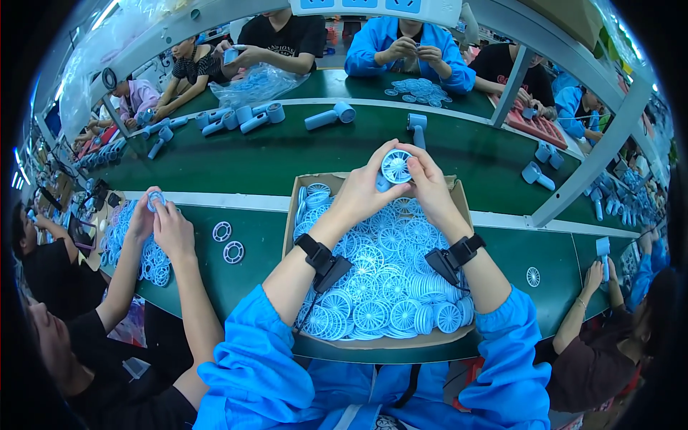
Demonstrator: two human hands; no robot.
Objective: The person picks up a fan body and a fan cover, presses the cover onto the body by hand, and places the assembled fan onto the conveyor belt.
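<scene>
Both of my hands meet above the far side of a cardboard box, closed around a light-blue handheld fan. Its round, spoked grille faces me. My left hand grips the left side, with fingers over the top edge. From the right, my right hand holds the rim, its fingertips against the grille. Most of the fan's body is hidden behind my hands. Below them, the cardboard box is filled with light-blue round fan grilles, some loose and some in stacked rows. A black strap with a small device circles each wrist.
Beyond the box, a green conveyor belt carries several blue fan bodies. A metal post rises at right. Co-workers sit around; one at left handles blue rings. Two rings and a single grille lie on the bench.
</scene>
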